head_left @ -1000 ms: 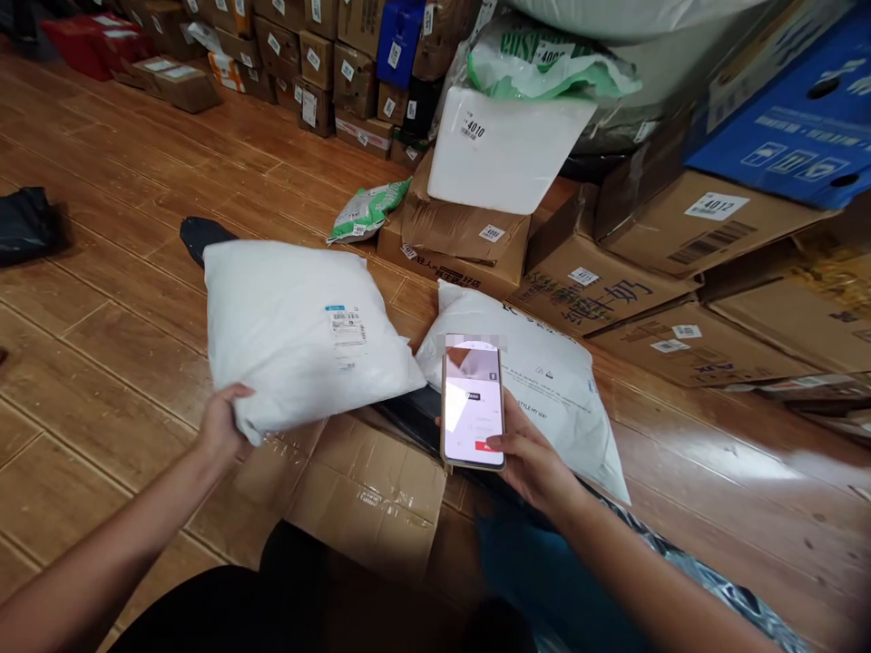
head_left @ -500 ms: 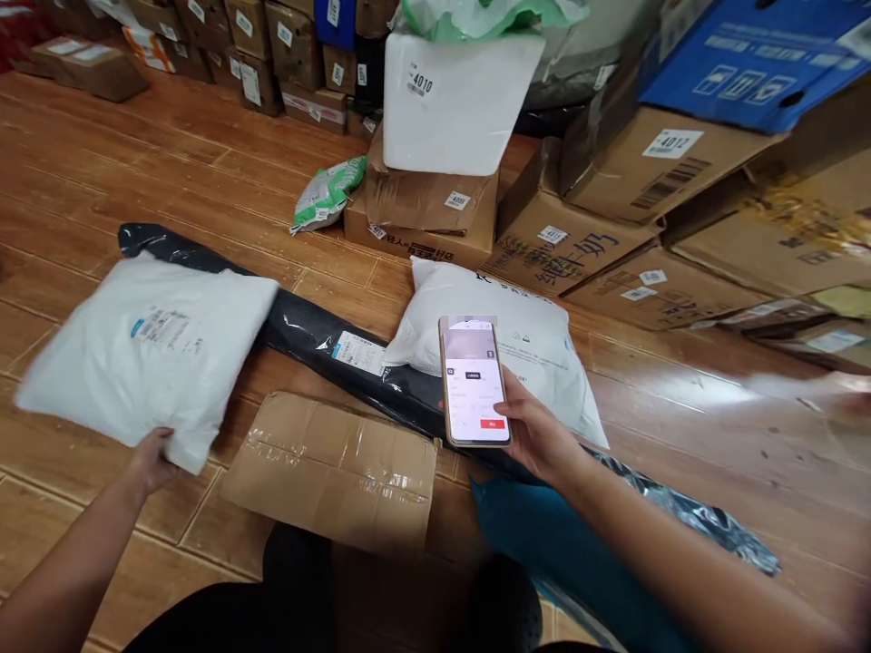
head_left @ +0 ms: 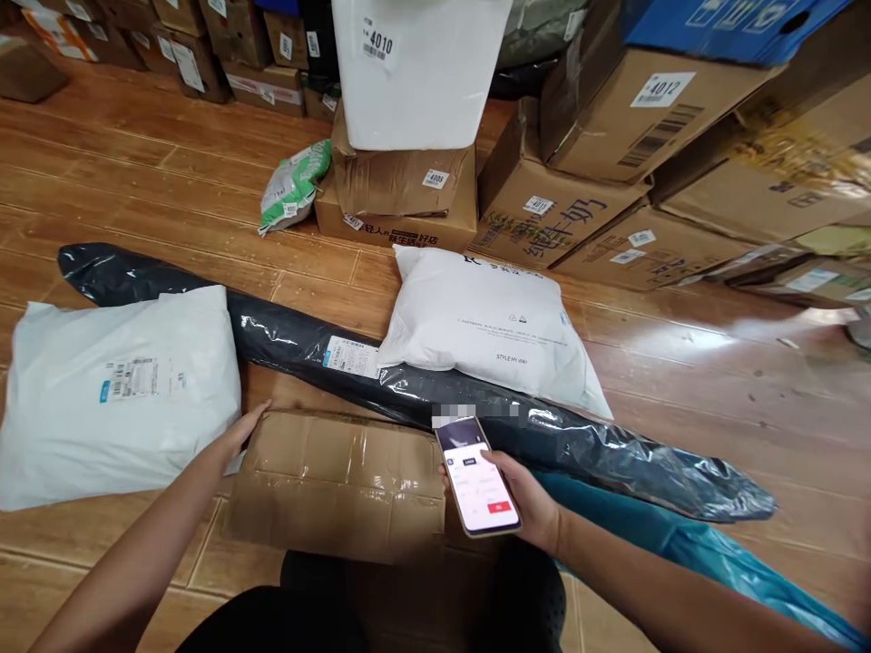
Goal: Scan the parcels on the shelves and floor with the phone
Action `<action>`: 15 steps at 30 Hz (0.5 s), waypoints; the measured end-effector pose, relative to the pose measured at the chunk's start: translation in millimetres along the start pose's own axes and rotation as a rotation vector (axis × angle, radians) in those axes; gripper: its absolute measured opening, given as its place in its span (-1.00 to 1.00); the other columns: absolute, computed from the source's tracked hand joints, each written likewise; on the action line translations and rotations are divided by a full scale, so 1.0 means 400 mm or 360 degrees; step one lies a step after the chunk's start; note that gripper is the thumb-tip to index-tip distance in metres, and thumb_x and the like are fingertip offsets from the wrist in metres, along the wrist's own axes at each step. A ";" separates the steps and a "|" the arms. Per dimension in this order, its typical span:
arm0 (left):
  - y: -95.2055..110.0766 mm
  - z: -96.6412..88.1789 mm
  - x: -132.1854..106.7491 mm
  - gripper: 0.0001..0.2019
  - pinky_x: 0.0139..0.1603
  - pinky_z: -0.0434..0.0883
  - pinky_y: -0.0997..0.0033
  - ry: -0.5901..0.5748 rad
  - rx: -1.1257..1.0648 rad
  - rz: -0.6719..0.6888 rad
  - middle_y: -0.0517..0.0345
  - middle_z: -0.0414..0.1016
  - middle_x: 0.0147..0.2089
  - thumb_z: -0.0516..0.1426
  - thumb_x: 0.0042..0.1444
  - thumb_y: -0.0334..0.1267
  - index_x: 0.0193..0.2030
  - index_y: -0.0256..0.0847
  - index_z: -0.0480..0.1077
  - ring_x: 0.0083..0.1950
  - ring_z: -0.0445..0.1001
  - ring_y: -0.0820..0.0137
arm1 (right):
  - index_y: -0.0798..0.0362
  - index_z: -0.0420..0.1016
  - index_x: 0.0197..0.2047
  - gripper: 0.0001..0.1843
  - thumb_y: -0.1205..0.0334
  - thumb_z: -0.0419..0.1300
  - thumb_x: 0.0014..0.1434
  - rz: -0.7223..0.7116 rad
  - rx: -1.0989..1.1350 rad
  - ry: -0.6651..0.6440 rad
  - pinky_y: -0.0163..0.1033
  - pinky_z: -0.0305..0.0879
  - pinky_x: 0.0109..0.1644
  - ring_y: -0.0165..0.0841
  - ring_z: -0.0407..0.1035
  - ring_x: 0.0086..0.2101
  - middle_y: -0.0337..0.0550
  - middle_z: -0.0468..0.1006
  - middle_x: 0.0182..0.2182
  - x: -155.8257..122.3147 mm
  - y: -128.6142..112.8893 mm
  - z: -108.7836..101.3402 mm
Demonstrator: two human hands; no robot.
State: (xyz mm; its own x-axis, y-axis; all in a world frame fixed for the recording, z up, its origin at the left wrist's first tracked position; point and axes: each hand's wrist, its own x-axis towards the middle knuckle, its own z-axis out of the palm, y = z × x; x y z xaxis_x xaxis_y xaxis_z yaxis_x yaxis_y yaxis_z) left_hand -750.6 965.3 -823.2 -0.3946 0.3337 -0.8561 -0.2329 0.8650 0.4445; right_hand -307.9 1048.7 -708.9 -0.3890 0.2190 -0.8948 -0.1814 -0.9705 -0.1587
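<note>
My right hand (head_left: 527, 499) grips a smartphone (head_left: 484, 485), its lit screen facing me and the thumb lying over the glass. At the top left corner of a brown cardboard box (head_left: 340, 472), my left hand (head_left: 243, 433) is open, with its fingers stretched out and holding nothing. Just left of that hand lies a plump white parcel bag (head_left: 122, 399) with a shipping label, resting partly over a long black plastic-wrapped package (head_left: 286, 340). Another white parcel bag (head_left: 496, 313) leans across the black package beyond the phone.
A teal plastic bag (head_left: 708, 553) lies at the right, beside the black package. Farther off stand a white foam box (head_left: 422, 82) marked 4010, a green and white bag (head_left: 296, 186) and stacked cartons (head_left: 612, 127). Wooden floor (head_left: 204, 190) runs between them.
My left hand has let go of the white parcel bag, which now lies flat on the left, and moved right to the cardboard box. The phone has come lower and tilted.
</note>
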 end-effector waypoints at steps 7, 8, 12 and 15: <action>0.019 0.018 0.008 -0.31 0.12 0.45 0.03 -0.0209 -0.0055 -0.0099 -0.10 0.59 0.01 0.22 -0.09 0.28 0.01 -0.27 0.50 0.16 0.45 -0.07 | 0.11 0.47 -0.26 -0.92 0.29 0.21 0.17 -0.0217 0.0119 0.0654 -0.32 0.46 -0.36 -0.35 0.56 -0.49 -0.15 0.66 -0.48 0.104 0.090 -0.034; 0.017 0.010 0.000 -0.29 0.13 0.45 0.04 -0.0342 -0.0039 -0.0117 -0.11 0.59 0.01 0.24 -0.13 0.28 0.00 -0.26 0.50 0.17 0.45 -0.07 | 0.10 0.47 -0.24 -0.92 0.29 0.22 0.16 -0.0244 0.0116 0.0694 -0.31 0.47 -0.37 -0.34 0.56 -0.48 -0.15 0.66 -0.47 0.105 0.085 -0.033; 0.007 -0.030 -0.068 -0.15 0.29 0.32 0.08 -0.0883 0.0285 0.0108 -0.12 0.47 0.18 0.42 -0.33 0.05 0.17 -0.15 0.39 0.32 0.31 -0.02 | 0.10 0.46 -0.20 -0.90 0.30 0.17 0.20 -0.0289 0.0071 0.0812 -0.28 0.49 -0.39 -0.30 0.56 -0.51 -0.11 0.67 -0.48 0.059 0.044 -0.033; -0.008 -0.032 -0.152 0.00 0.38 0.18 0.01 -0.0958 0.0543 0.0438 -0.05 0.23 0.38 0.40 -0.25 -0.02 0.38 -0.03 0.12 0.42 0.13 -0.01 | 0.17 0.48 -0.21 -0.84 0.28 0.11 0.25 -0.0260 0.0053 0.0828 -0.25 0.52 -0.37 -0.28 0.56 -0.52 -0.01 0.66 -0.49 -0.004 0.005 -0.034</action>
State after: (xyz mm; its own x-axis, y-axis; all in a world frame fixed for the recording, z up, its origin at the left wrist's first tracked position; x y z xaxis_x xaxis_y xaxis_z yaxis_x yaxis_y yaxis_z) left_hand -737.1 937.6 -769.0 0.1788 0.6178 -0.7657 0.1319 0.7562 0.6409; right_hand -295.5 1045.3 -713.4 0.1433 0.2798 -0.9493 -0.2339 -0.9225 -0.3072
